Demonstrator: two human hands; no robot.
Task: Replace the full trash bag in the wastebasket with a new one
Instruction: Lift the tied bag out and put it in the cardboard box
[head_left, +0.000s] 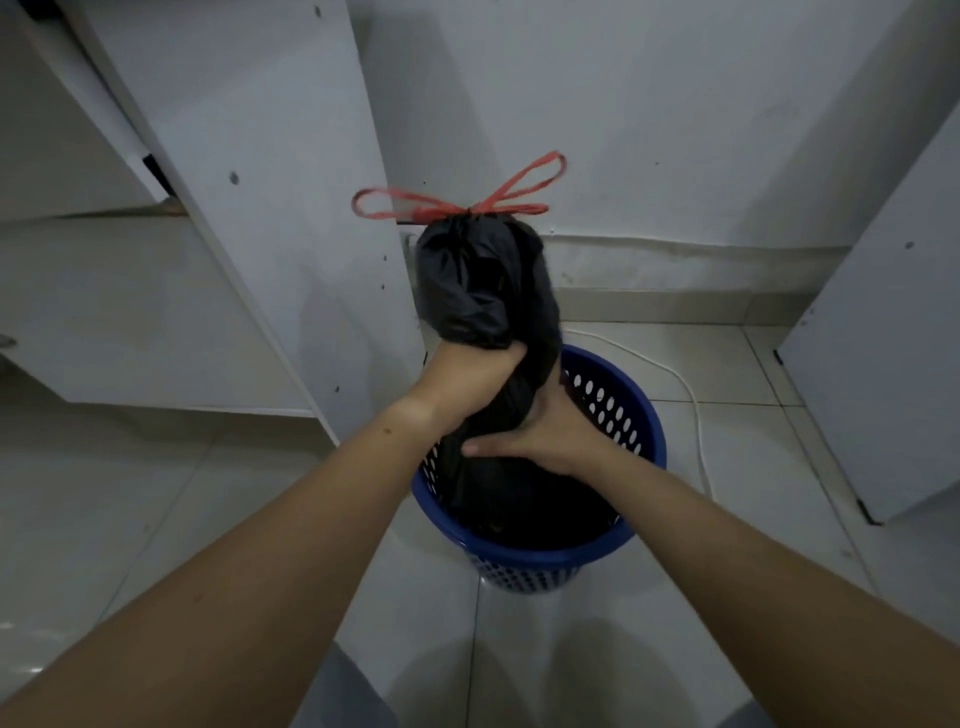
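Two bare forearms reach in from the bottom corners, closest to the lens, and meet over the wastebasket. Far left stands a white cabinet (156, 312), its open door panel (291, 208) leaning edge-on toward the middle. Next comes the left hand (467, 379), fingers curled tight round the neck of the black trash bag (483, 291), so that the gathered plastic bulges above the fist. At the bag's top a red drawstring (467, 205) is tied in a bow, its loops spread to either side against the white wall (675, 130). Just right of and below the left hand, the right hand (550, 436) wraps the bag lower down, thumb laid flat across the near side and the other fingers hidden behind the plastic. The bag's lower part still sits inside the blue perforated wastebasket (623, 410), which stands upright on the pale tiled floor (156, 493). Right of the basket a white cord (696, 415) curves along the tiles, apart from the rim. At the far right edge another white panel (883, 338) stands upright on the floor.
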